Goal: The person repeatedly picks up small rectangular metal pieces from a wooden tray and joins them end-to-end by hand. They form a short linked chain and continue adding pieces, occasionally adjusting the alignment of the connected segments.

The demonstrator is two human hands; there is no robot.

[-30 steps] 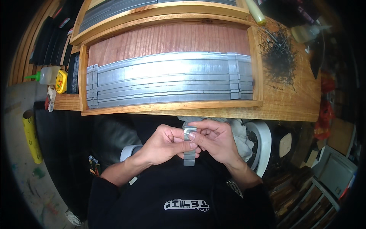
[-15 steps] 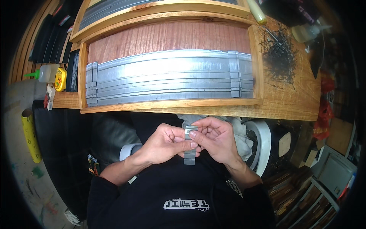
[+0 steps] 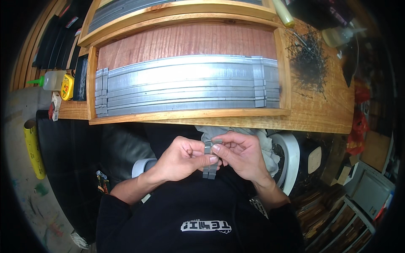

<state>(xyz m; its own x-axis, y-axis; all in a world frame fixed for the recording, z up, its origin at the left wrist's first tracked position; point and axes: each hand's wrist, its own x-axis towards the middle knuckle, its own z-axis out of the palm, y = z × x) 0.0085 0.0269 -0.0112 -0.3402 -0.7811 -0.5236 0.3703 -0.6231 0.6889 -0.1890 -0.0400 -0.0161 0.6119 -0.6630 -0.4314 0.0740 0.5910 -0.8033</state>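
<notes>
A short segmented grey metal strip (image 3: 209,172), looking like a watch band, is held upright over my lap, just beyond the chest of my black shirt. My left hand (image 3: 184,159) is closed on its left side, thumb lying across the middle. On the upper right, my right hand (image 3: 242,157) pinches it between thumb and fingers. The strip's upper end (image 3: 207,144) shows between the two hands, and its lower end hangs below my left thumb. My fingers cover its middle.
Beyond my hands, a wooden tray (image 3: 185,117) holds long silvery metal strips (image 3: 181,80). Right of it lies a pile of thin dark wire-like pieces (image 3: 309,61), with a squeeze bottle (image 3: 337,37) behind. A yellow tape measure (image 3: 67,87) and green-tipped bottle (image 3: 52,81) stand left.
The metal strip has turned in my fingers: its lower end now shows two rows side by side and sits slightly higher. My right fingertips shifted slightly to the right. The tray has not moved.
</notes>
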